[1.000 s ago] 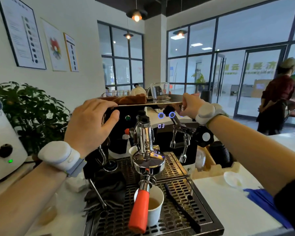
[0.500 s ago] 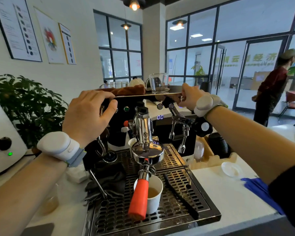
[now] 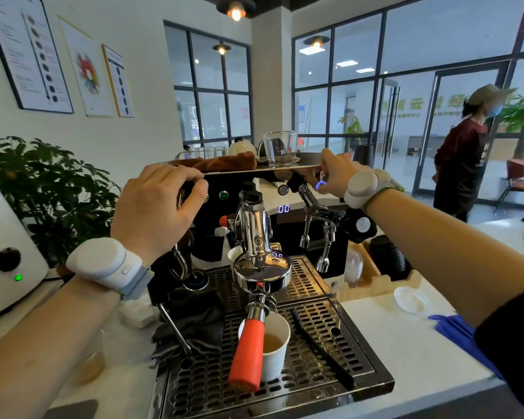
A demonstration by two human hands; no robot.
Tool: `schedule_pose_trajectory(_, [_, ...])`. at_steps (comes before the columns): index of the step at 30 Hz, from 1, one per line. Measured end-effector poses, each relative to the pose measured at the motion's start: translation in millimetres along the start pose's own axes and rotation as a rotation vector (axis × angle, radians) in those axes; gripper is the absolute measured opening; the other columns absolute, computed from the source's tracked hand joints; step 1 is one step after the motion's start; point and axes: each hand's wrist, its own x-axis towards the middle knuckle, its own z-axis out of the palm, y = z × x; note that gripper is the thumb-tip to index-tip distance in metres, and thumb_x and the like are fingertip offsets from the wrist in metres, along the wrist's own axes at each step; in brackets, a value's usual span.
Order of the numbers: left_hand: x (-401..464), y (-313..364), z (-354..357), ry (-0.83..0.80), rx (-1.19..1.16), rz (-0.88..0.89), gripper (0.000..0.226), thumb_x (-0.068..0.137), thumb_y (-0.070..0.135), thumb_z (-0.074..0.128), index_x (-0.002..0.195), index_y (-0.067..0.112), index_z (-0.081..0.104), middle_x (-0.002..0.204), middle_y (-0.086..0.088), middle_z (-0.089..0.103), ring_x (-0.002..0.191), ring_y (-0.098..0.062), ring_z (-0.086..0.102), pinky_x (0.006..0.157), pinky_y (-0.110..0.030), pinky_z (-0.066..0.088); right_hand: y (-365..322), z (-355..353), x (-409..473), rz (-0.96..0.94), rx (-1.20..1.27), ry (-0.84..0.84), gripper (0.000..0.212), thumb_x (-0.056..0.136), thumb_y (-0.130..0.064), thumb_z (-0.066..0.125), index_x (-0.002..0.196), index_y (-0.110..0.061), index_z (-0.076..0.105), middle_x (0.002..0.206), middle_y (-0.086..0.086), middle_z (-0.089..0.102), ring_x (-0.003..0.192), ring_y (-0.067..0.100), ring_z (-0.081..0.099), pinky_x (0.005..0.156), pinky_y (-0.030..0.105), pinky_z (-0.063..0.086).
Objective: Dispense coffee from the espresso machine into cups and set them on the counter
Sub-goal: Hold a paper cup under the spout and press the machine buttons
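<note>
The black espresso machine's (image 3: 303,234) top edge is gripped by the left hand (image 3: 155,210) and right hand (image 3: 333,173). The half-filled white paper cup (image 3: 274,346) could be knocked over by the orange-handled portafilter (image 3: 248,355) if lifted carelessly.

white counter (image 3: 390,337), espresso machine (image 3: 273,297), blue cloth (image 3: 454,331)

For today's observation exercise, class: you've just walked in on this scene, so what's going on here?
A person stands at an espresso machine. The left hand grips the left edge of its top, and the right hand is at the upper right corner, beside a glowing blue button. A white paper cup sits on the drip tray under the portafilter, whose handle is orange. The cup already holds some light-brown coffee. Neither hand touches it.
</note>
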Motion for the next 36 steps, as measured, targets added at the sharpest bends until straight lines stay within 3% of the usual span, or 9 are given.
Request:
schedule_pose_trajectory(8, [-0.2,-0.7,0.5,0.006,-0.003,-0.004,0.033,0.095,0.041,0.044,0.105,0.019,0.066,0.101,-0.005,0.070,0.103,-0.028,0.057,0.080,-0.041,0.045,3.0,2.4,3.6,-0.016,-0.013,-0.005,0.039,0.082,-0.021,0.065,0.096,-0.021,0.029,0.073,-0.001,0.046,0.057,0.015,0.044,0.049,0.026,0.024])
schedule_pose_trajectory(12, [-0.6,0.2,0.5,0.022,-0.012,0.000,0.032,0.094,0.040,0.045,0.103,0.018,0.066,0.098,-0.005,0.070,0.102,-0.029,0.058,0.079,-0.042,0.046,2.0,2.2,2.7,-0.011,-0.015,-0.011,0.039,0.082,-0.021,0.065,0.097,-0.021,0.029,0.083,0.005,0.052,0.062,0.020,0.048,0.054,0.028,0.029])
schedule_pose_trajectory(17, [-1.3,0.9,0.0,0.031,-0.016,-0.006,0.031,0.094,0.039,0.046,0.102,0.018,0.067,0.097,-0.005,0.070,0.102,-0.029,0.057,0.079,-0.042,0.045,1.1,2.2,1.7,-0.004,-0.013,-0.016,0.043,0.083,-0.023,0.064,0.115,-0.018,0.036,0.090,0.005,0.054,0.072,0.026,0.051,0.062,0.034,0.033])
schedule_pose_trajectory(19, [-1.2,1.0,-0.2,0.022,-0.016,-0.008,0.032,0.094,0.040,0.045,0.103,0.018,0.067,0.097,-0.005,0.070,0.102,-0.029,0.057,0.079,-0.043,0.046,1.0,2.1,1.6,-0.002,-0.015,-0.012,0.041,0.083,-0.023,0.065,0.111,-0.019,0.036,0.090,0.005,0.053,0.066,0.022,0.049,0.057,0.030,0.032])
schedule_pose_trajectory(24, [-1.1,1.9,-0.6,0.018,-0.019,-0.012,0.033,0.094,0.040,0.045,0.103,0.017,0.067,0.096,-0.006,0.069,0.101,-0.030,0.057,0.079,-0.044,0.046,1.0,3.1,2.5,0.003,-0.012,0.001,0.040,0.083,-0.024,0.066,0.099,-0.021,0.030,0.087,0.005,0.051,0.060,0.018,0.044,0.062,0.034,0.032])
schedule_pose_trajectory(36, [-1.3,0.5,1.3,0.032,-0.004,0.005,0.033,0.095,0.041,0.043,0.101,0.018,0.067,0.093,-0.006,0.069,0.098,-0.029,0.057,0.075,-0.042,0.045,-2.7,0.7,-1.5,0.006,-0.015,-0.012,0.040,0.084,-0.023,0.065,0.098,-0.020,0.028,0.089,0.007,0.052,0.070,0.026,0.049,0.063,0.035,0.034])
